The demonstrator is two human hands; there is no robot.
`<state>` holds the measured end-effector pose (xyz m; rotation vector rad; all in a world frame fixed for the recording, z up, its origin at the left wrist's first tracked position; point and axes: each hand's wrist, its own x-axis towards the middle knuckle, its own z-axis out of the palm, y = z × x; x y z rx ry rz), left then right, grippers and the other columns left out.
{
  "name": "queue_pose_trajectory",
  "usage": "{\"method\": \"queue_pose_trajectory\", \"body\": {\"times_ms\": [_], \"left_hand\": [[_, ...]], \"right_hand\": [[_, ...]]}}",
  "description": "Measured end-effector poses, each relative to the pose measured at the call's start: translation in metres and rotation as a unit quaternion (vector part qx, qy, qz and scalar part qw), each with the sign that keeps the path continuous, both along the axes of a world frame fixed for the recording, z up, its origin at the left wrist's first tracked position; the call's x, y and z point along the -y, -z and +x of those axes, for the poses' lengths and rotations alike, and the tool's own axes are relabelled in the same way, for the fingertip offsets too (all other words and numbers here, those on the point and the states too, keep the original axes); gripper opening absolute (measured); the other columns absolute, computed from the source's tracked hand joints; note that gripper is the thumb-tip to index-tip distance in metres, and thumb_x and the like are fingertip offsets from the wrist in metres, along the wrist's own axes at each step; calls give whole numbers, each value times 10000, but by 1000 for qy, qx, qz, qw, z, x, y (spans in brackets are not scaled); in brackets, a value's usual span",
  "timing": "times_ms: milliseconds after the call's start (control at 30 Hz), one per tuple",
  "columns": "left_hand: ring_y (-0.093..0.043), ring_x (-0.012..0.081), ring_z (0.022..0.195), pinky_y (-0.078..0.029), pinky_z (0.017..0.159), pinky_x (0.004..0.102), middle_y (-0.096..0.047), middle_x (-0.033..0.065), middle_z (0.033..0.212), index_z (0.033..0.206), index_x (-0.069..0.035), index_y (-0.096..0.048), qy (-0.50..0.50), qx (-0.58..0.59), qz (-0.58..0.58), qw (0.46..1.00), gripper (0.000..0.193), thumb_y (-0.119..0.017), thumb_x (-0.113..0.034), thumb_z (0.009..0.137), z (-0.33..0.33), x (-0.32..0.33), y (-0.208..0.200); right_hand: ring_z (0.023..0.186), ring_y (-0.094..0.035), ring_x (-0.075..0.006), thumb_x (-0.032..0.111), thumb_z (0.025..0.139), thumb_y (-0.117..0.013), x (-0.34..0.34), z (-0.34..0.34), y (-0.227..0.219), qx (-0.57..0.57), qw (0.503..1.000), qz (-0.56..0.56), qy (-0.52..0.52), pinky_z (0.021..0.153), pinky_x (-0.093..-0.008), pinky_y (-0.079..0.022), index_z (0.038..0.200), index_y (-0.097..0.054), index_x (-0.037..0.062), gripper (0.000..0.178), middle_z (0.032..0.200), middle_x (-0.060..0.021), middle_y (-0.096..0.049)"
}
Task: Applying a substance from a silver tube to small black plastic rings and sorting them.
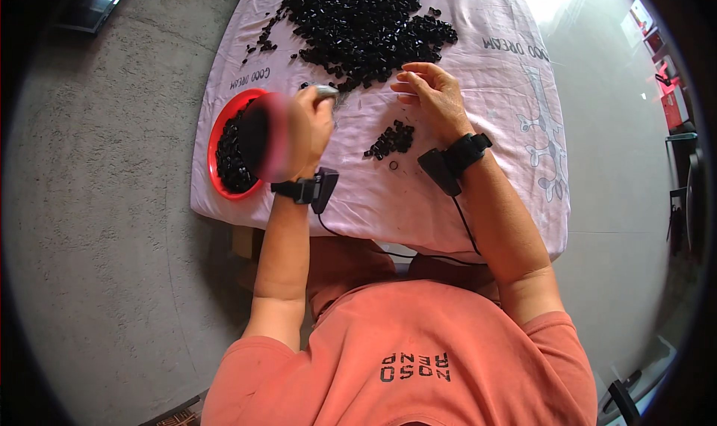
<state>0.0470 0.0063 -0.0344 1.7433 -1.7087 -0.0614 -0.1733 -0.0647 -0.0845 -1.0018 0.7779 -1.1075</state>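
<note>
My left hand is closed, its fingertips round a small silver-grey metal piece whose full shape is hidden. Beside that hand, a smeared dark round patch with a pinkish rim covers part of a red bowl; I cannot make out what it is. Small black pieces fill the bowl. My right hand hovers with fingers bent and apart, near the lower edge of a large heap of shiny black pieces. Nothing shows in its fingers. A smaller cluster of black pieces lies between my hands.
A pale pink printed cloth covers the table. One small ring-like piece lies below the small cluster. Loose pieces are scattered left of the heap. Both wrists wear black straps with boxes, and a cable runs from them over the near edge.
</note>
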Motion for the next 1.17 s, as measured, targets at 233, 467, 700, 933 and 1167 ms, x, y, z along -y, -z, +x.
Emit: {"method": "queue_pose_trajectory", "body": {"times_ms": [233, 467, 700, 933, 1167], "left_hand": [[-680, 351, 851, -536, 755, 403, -702, 160, 916, 994, -70, -724, 62, 105, 43, 992, 175, -621, -94, 855, -25, 41, 16], [-681, 337, 905, -536, 816, 399, -701, 172, 971, 1025, -67, -718, 81, 75, 140, 984, 207, -606, -73, 851, -33, 41, 9], [-636, 353, 950, -513, 852, 414, -650, 176, 987, 1113, -55, -695, 70, 132, 43, 988, 311, -545, -9, 845, -38, 53, 14], [-641, 342, 916, -507, 815, 392, -652, 154, 991, 1129, -44, -681, 163, 57, 120, 978, 318, -522, 16, 861, -42, 44, 3], [-679, 290, 990, -522, 861, 350, -688, 171, 1093, 1123, -64, -688, 104, 43, 129, 985, 258, -599, -76, 881, -21, 40, 2]], "right_hand": [[914, -722, -201, 62, 974, -529, 2, 3, 2, 29, 999, 7, 29, 753, -287, -596, 1180, -600, -46, 242, 1037, -150, -693], [1022, -675, -182, 65, 991, -512, 7, 5, 14, -1, 999, -25, 41, 844, -278, -552, 1288, -558, -31, 316, 1117, -142, -669], [1140, -634, -206, 58, 988, -497, 6, 3, 9, 15, 1000, -10, 19, 955, -292, -529, 1381, -484, -21, 401, 1256, -164, -609], [1176, -611, -239, 79, 998, -512, 11, -2, 15, 47, 998, -23, -18, 965, -325, -536, 1400, -460, -15, 416, 1278, -188, -576], [1148, -627, -259, 94, 1006, -515, 7, -2, 6, 52, 998, 16, -27, 931, -352, -561, 1409, -450, -7, 421, 1233, -195, -586]]}}
